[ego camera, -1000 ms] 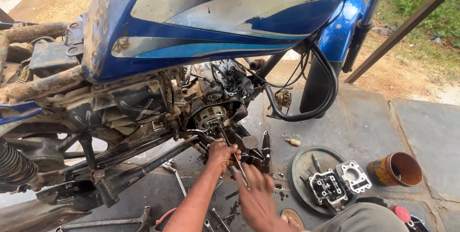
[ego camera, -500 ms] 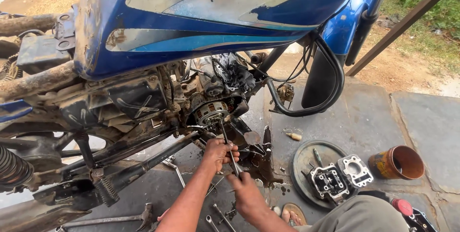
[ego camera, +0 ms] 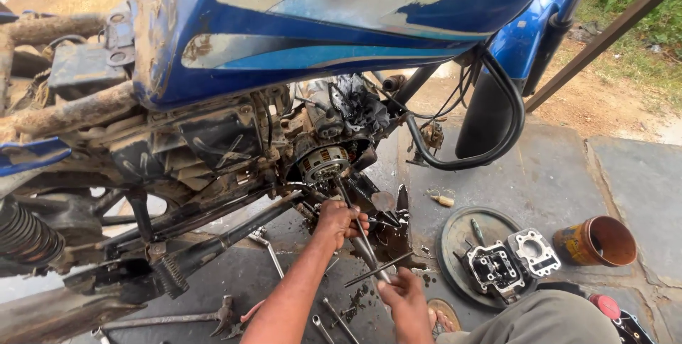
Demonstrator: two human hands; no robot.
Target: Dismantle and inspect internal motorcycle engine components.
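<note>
A blue motorcycle [ego camera: 341, 24] stands stripped, its greasy engine [ego camera: 323, 163] exposed under the tank. My left hand [ego camera: 337, 220] grips the upper part of a long metal tool shaft [ego camera: 357, 227] just below the round engine part. My right hand [ego camera: 405, 298] holds the lower end of the same shaft, nearer to me. The shaft runs diagonally from the engine down toward my knee. A thin loose rod [ego camera: 380, 269] lies across the floor between my hands.
A round metal tray [ego camera: 455, 244] at the right holds a cylinder head [ego camera: 497, 269] and a cylinder block [ego camera: 536, 252]. A rusty tin can [ego camera: 604, 241] stands beside it. Wrenches and a hammer [ego camera: 177, 315] lie on the oily slab floor [ego camera: 554, 173]. The front tyre [ego camera: 486, 113] rises behind.
The view has shifted slightly right and down. My right hand slid a little lower along the shaft; my left hand stays at the engine.
</note>
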